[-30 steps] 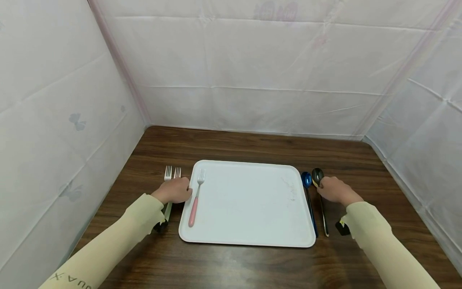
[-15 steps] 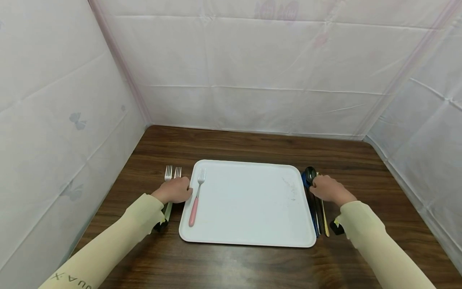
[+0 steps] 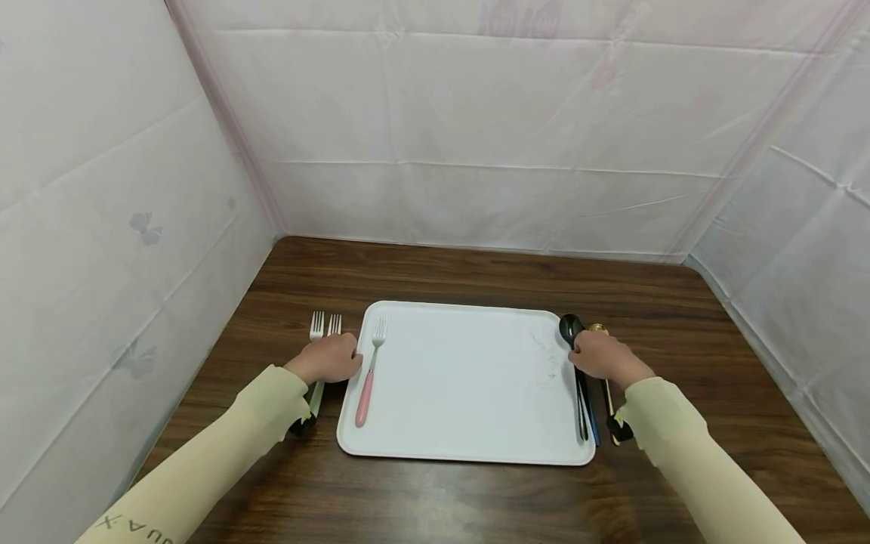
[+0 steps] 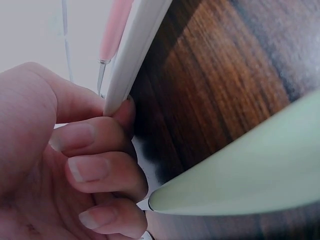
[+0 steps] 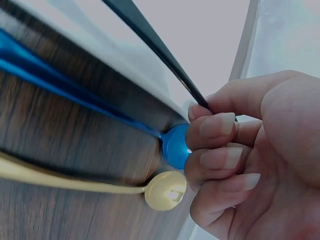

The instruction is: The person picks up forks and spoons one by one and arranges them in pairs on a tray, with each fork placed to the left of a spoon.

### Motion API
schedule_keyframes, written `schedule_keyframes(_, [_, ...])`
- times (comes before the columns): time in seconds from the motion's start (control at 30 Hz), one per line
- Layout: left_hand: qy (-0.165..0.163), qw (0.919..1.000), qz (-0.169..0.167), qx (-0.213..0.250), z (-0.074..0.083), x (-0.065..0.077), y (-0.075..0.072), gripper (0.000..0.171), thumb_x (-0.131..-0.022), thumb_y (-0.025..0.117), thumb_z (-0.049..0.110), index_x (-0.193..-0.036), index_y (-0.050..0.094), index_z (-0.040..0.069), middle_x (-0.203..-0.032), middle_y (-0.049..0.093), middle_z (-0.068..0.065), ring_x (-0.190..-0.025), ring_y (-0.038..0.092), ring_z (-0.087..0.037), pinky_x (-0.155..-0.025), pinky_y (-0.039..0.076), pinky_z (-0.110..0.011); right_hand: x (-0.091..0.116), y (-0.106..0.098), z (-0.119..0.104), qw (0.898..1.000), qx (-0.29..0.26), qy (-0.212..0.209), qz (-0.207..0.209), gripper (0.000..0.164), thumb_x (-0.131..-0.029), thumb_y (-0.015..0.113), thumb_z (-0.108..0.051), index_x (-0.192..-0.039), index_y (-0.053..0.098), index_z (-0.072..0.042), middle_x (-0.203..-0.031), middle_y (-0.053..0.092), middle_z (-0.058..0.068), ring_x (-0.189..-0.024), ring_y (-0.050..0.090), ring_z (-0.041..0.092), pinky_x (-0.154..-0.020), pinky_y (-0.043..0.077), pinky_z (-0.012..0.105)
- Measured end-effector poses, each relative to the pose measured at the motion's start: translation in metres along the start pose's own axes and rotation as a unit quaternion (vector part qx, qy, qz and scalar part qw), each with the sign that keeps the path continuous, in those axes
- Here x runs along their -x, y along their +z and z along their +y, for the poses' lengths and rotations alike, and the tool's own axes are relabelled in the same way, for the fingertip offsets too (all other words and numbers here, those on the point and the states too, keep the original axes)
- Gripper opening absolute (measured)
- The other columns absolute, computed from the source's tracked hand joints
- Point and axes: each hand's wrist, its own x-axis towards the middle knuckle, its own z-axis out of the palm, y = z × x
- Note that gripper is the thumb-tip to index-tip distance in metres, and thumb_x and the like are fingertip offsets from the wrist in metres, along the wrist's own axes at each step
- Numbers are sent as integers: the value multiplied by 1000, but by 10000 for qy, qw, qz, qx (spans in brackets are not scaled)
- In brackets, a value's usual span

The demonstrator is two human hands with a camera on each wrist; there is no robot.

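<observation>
A white tray [image 3: 462,385] lies flat on the table, and my left hand [image 3: 331,357] pinches its left rim between thumb and forefinger. On the tray's left side rests a fork with a pink handle [image 3: 365,398]. My right hand [image 3: 603,355] pinches a black spoon [image 3: 570,328] by its neck over the tray's right rim, bowl pointing away. Just outside that rim lie a blue spoon [image 5: 175,146] and a gold spoon [image 5: 165,191], beneath and beside my right hand. Two forks [image 3: 316,325] lie left of the tray, partly hidden by my left hand; one pale green handle [image 4: 250,170] shows close up.
The dark wooden table [image 3: 435,502] carries everything. Pale sheeting [image 3: 435,204] rises as walls along its back, left and right sides.
My right hand has carried the black spoon leftward, across the blue spoon to over the tray's right rim, uncovering the gold spoon. My left hand has stayed put at the tray.
</observation>
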Motion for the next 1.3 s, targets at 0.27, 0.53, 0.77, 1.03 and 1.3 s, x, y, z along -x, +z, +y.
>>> schedule_keyframes(0.27, [18, 10000, 10, -11, 1, 1, 0, 27, -96, 45, 18, -71, 52, 9, -60, 46, -2, -51, 44, -14, -47, 35, -28, -3, 5, -11, 10000, 32, 19, 45, 41, -95, 49, -18, -57, 35, -17, -51, 30, -5, -47, 29, 9, -48, 27, 25])
schedule_keyframes(0.53, [-4, 10000, -9, -27, -1, -1, 0, 28, -96, 45, 18, -71, 52, 9, -60, 47, -2, -52, 44, -14, -47, 35, -28, -7, 8, -20, 10000, 4, -41, -12, 38, -96, 51, -18, -59, 39, -16, -53, 34, -4, -50, 35, 10, -49, 31, 24])
schedule_keyframes(0.77, [-6, 10000, -38, -16, -1, -1, 1, 27, -97, 44, 19, -73, 53, 8, -61, 48, -3, -53, 45, -15, -48, 36, -29, -10, 11, -27, 9999, -58, -77, -42, 41, -95, 50, -17, -57, 35, -17, -51, 32, -5, -49, 32, 10, -49, 29, 24])
schedule_keyframes(1.03, [-42, 10000, -32, -6, 0, -2, 1, 27, -97, 45, 19, -74, 55, 8, -61, 48, -3, -53, 46, -15, -48, 36, -29, -14, 15, -35, 9994, -274, -191, -57, 32, -94, 51, -17, -62, 50, -12, -56, 40, -4, -53, 39, 11, -52, 32, 26])
schedule_keyframes(1.3, [-27, 10000, -45, -32, 0, -2, 0, 26, -97, 45, 20, -76, 55, 7, -63, 49, -4, -54, 46, -16, -49, 37, -29, -17, 20, -40, 9988, -408, -246, -112, 30, -95, 52, -17, -67, 59, -9, -58, 47, -2, -56, 44, 12, -54, 35, 26])
